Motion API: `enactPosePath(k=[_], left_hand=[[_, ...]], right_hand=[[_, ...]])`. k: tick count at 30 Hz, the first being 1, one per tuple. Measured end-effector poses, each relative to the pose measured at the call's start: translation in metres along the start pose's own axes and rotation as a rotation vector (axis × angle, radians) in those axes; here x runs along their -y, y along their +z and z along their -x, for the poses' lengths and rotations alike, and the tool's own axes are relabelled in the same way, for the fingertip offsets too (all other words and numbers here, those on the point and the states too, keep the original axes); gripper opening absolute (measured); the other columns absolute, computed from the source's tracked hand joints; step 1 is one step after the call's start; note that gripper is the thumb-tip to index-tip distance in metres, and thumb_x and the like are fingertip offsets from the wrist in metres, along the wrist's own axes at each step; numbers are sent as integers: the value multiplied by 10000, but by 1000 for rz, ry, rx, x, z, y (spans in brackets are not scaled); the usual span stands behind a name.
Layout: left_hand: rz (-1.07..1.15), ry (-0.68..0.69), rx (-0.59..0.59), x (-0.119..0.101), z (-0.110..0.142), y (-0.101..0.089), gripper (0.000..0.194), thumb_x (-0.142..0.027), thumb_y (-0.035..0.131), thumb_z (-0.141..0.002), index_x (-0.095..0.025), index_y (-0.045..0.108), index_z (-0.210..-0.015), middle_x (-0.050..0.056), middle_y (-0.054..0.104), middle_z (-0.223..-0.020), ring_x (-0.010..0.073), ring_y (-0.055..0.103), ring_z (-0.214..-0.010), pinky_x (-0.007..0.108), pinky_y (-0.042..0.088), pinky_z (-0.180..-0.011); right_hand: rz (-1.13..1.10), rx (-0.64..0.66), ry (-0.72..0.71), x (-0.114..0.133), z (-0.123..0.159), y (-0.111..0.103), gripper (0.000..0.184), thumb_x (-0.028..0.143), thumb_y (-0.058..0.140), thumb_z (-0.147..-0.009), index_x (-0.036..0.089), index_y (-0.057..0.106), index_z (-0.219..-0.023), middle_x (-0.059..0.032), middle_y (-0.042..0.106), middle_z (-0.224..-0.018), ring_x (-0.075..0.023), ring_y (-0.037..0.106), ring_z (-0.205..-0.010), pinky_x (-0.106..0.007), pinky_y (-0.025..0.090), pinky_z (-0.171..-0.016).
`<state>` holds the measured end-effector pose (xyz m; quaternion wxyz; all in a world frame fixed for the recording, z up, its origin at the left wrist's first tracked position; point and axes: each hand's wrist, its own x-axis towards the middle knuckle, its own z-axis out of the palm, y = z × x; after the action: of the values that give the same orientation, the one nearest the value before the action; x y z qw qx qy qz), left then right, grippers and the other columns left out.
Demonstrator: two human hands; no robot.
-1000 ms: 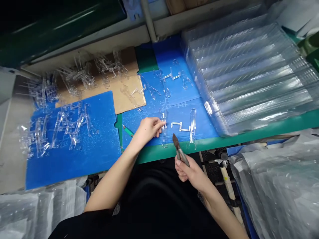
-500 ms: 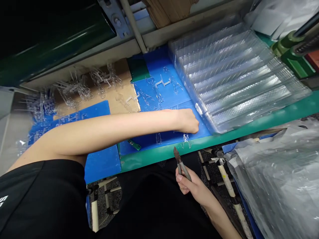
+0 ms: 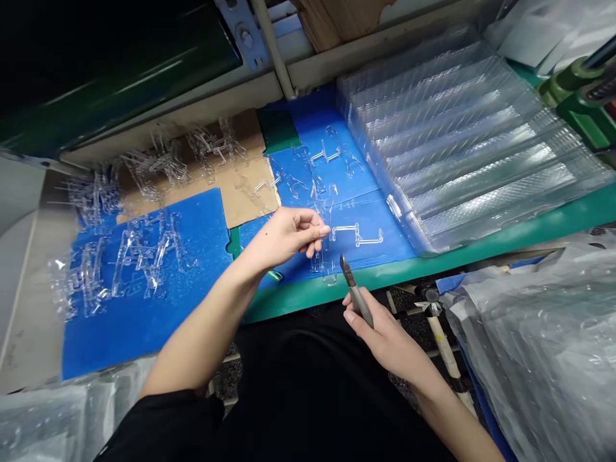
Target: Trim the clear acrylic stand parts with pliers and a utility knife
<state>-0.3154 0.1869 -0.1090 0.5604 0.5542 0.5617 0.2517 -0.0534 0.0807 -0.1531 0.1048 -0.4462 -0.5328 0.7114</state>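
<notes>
- L hand [image 3: 283, 237]: you're keeping it low over the blue corrugated sheet [image 3: 389, 240], w/ the wrist angled in from the lower left.
- L fingers [image 3: 320, 226]: you're curling them, slightly apart, right at a clear moulded plastic part [image 3: 317, 260]. Can't tell if you're actually gripping it, since the clear plastic is hard to read.
- Clear moulded plastic part: it's sitting on the blue sheet near the front green edge [image 3: 385, 276], just beside your L fingertips.
- R hand [image 3: 382, 330]: you're holding it off the sheet, out past the green edge, above your dark clothing [image 3: 293, 385].
- R fingers [image 3: 353, 316]: you're wrapping them together around the grips of a pair of side cutters [image 3: 360, 301], clamped on the handles.
- Side cutters: you're pointing the tips up and left, toward the clear part. Can't tell if the jaws are shut, too small.
- Nearby: a crank-shaped clear piece [image 3: 356, 235] is lying flat on the blue sheet, just R of your L fingers.
- A green pen [image 3: 275, 276] is poking out from under your L wrist.
- Bg: more clear pieces are piled on a second blue sheet [image 3: 205, 224] and on cardboard [image 3: 240, 192]; a clear blister tray [image 3: 457, 144] is sitting upper R; poly bags [image 3: 534, 340] are bunched at R.
</notes>
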Motion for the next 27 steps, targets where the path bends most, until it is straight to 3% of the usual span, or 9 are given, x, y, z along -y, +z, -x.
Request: enactPosePath(k=[4,8,11,19,27], left_hand=[[191,-39,-30,33,16,13,439,-538,854,-891,-150,674,-794,33,719,-695,93,594,-530,212,444,-534],[247,-45,-40,45,23,14,409,-495,874,-885,-151,674,-794,26,719,-698,90,598,-537,204,453,-543],[277,-31,-68,52,25,12,399,-486,869,-896,-149,678,-801,25,719,-698,85,594,-534,199,451,-541],[312,-18,-62,59,29,8,419,-496,875,-895,-149,664,-793,20,720,-695,77,587,-529,194,454,-547],[335,-7,-56,60,29,9,390,-462,871,-909,-151,664,-796,13,712,-691,75,589,-534,188,456,-546]], right_hand=[[57,28,31,6,-8,7,276,545,496,-1122,277,534,-1172,-20,619,-1089,-233,588,-1024,-386,429,-943],[60,46,27,3,-14,12,303,564,490,-1118,272,537,-1182,-53,649,-1190,-263,603,-1113,-406,437,-979],[65,60,57,5,-15,12,298,561,490,-1119,274,538,-1184,-44,641,-1169,-253,597,-1076,-409,434,-974],[67,74,76,8,-19,16,293,560,491,-1127,279,543,-1191,-45,650,-1251,-260,603,-1181,-418,414,-1048],[1,90,75,8,-19,18,314,572,505,-1116,268,541,-1187,-48,622,-1161,-229,590,-1002,-383,457,-905]])
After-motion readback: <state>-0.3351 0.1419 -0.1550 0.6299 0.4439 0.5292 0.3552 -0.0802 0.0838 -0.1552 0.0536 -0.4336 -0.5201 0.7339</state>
